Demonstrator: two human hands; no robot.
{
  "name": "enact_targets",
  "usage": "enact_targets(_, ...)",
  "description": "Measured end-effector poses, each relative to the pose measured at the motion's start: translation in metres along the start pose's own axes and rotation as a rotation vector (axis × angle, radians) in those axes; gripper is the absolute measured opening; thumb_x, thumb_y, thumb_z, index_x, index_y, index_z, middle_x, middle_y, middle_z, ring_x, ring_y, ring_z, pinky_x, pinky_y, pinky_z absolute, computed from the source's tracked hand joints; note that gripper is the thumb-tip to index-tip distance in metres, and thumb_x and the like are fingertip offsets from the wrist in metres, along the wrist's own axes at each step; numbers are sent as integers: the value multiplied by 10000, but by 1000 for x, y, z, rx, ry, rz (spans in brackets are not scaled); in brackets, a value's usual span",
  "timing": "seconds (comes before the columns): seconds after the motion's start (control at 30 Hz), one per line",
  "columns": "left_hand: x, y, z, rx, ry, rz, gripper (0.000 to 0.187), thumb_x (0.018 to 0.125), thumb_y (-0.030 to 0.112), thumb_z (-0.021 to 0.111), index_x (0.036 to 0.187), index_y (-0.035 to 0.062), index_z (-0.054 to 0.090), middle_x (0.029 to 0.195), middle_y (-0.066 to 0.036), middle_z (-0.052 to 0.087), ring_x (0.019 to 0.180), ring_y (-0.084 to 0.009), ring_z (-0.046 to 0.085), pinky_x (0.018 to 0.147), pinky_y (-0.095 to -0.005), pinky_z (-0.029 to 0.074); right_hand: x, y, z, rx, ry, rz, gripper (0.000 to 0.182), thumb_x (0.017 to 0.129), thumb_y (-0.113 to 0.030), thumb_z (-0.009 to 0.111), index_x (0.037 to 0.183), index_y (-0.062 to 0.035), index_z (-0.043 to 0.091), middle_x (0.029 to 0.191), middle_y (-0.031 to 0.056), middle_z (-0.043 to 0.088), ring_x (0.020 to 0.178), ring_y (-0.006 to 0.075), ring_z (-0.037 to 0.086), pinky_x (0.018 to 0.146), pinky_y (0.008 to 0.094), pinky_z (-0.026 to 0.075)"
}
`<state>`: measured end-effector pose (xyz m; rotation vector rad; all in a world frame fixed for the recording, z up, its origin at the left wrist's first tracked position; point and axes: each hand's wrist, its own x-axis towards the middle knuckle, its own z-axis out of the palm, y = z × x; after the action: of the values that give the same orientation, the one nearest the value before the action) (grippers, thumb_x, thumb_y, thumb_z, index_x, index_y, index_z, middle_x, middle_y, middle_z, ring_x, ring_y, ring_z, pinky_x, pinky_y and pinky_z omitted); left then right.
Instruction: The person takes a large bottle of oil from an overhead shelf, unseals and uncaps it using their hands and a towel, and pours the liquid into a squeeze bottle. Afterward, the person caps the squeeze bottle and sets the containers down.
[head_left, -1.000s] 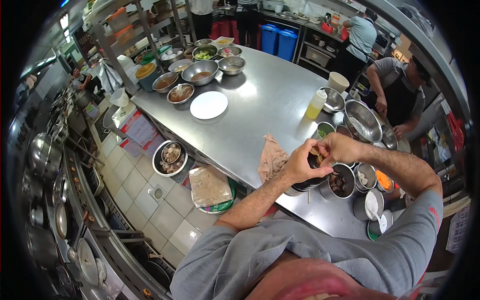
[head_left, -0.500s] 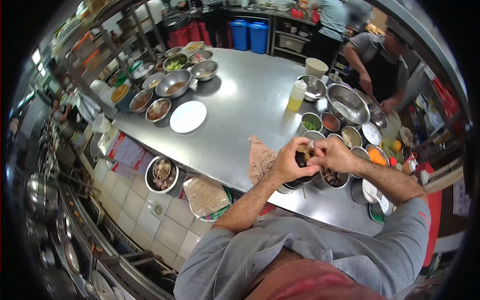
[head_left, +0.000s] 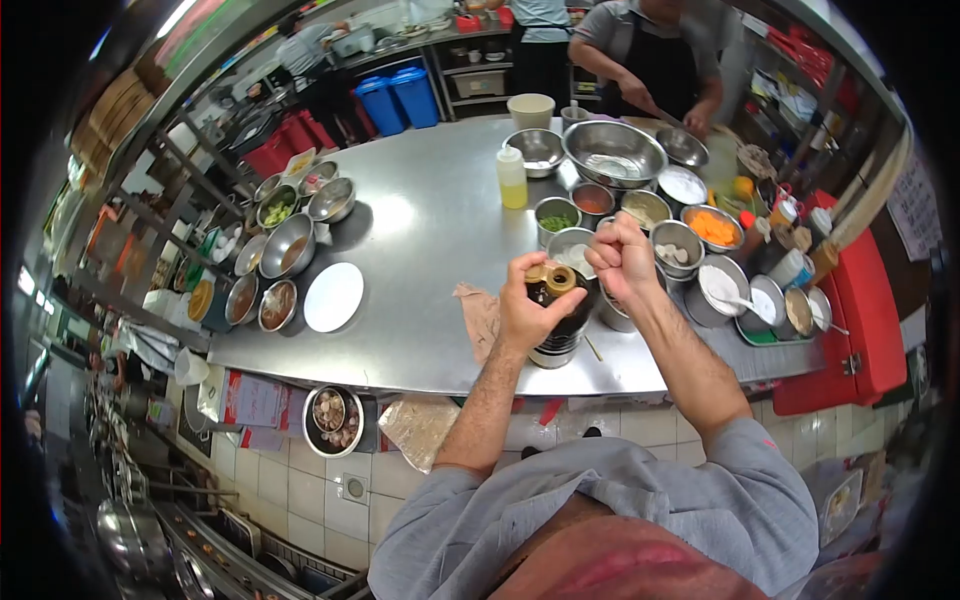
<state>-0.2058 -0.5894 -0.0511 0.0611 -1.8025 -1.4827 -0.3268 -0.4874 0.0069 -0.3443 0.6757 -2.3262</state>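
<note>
My left hand (head_left: pixel 530 312) is closed around the neck of a dark bottle (head_left: pixel 574 322) with a gold-brown top, near the table's front edge. Its round mouth faces up at me. My right hand (head_left: pixel 622 258) is curled into a fist, raised just right of the bottle and apart from it. Whatever it may hold is hidden by the fingers. Behind my hands stand a bowl of chopped green herbs (head_left: pixel 557 216) and a bowl of white contents (head_left: pixel 574 250), the latter partly covered. A brown cloth (head_left: pixel 480 318) lies left of my left hand.
The steel table (head_left: pixel 420 230) carries a squeeze bottle of yellow liquid (head_left: pixel 512 180), a white plate (head_left: pixel 334 297) and several ingredient bowls on both sides. A large metal bowl (head_left: pixel 614 155) stands at the back. A person (head_left: pixel 655 70) works with a knife across the table.
My right hand has come off the bottle's top and moved to its right, still curled. My left hand keeps hold of the bottle. The whole view has turned to the right.
</note>
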Motion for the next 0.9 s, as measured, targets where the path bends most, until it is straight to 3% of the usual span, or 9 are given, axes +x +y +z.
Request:
enact_targets(0.2,-4,17,8,114,127,-39,650,641,79,799,1180,62,435,1043,-65,512,927,-170,527,842,-304,441,-60,-4,-42,-452,-147,-119,199,749,55,486,818,-101,383,612,23,462,475,94,408,419,235,314)
enact_targets(0.3,-6,13,12,-13,169,-75,733,667,42,782,1269,35,362,1081,-96,537,951,-187,533,841,-332,459,-109,-20,-90,-805,-120,-157,181,844,-114,589,954,-62,455,665,-2,509,547,64,485,477,238,410)
enact_targets(0.37,-10,17,16,70,152,27,798,686,57,776,1321,26,295,1198,-127,466,1025,-207,505,871,-357,448,-149,-40,-120,-1109,18,-163,170,848,-152,601,914,-40,491,685,23,551,597,89,510,525,272,436)
enact_targets(0.4,-10,1,4,512,183,285,802,699,55,762,1332,30,270,1214,-132,453,1071,-241,485,910,-392,422,-168,-54,-142,-1270,20,-162,187,836,-165,600,909,-18,512,723,71,593,628,158,554,583,326,458)
enact_targets(0.43,-14,22,10,588,220,430,785,715,77,752,1332,32,269,1231,-136,433,1091,-265,470,931,-423,403,-188,-64,-168,-1379,70,-179,176,820,-162,592,882,-8,532,735,100,606,650,209,575,611,351,463)
enact_targets(0.6,-43,59,45,420,732,483,457,812,94,671,1202,-8,455,1118,-124,520,967,-222,540,814,-315,495,-309,-109,-328,-1665,295,-1,160,782,-157,525,843,-34,608,784,172,591,841,331,572,737,418,453)
enact_targets(0.7,-60,76,107,359,689,428,458,803,104,684,1188,-13,464,1088,-131,532,943,-224,547,805,-318,495,-403,-123,-435,-1839,468,-152,133,693,-150,548,722,-43,621,728,175,611,717,364,593,665,465,471)
enact_targets(0.77,-64,83,149,343,618,395,459,797,111,693,1178,-17,471,1068,-135,540,927,-225,552,799,-320,495,-464,-149,-473,-1802,613,130,101,668,-132,568,685,-48,623,663,149,611,646,329,596,614,445,482)
enact_targets(0.9,-66,97,207,334,560,333,462,785,124,711,1160,-23,484,1028,-144,555,895,-228,561,788,-324,495,-584,-242,-527,-1569,764,140,82,651,-144,609,693,-77,632,688,116,632,631,295,595,609,395,490)
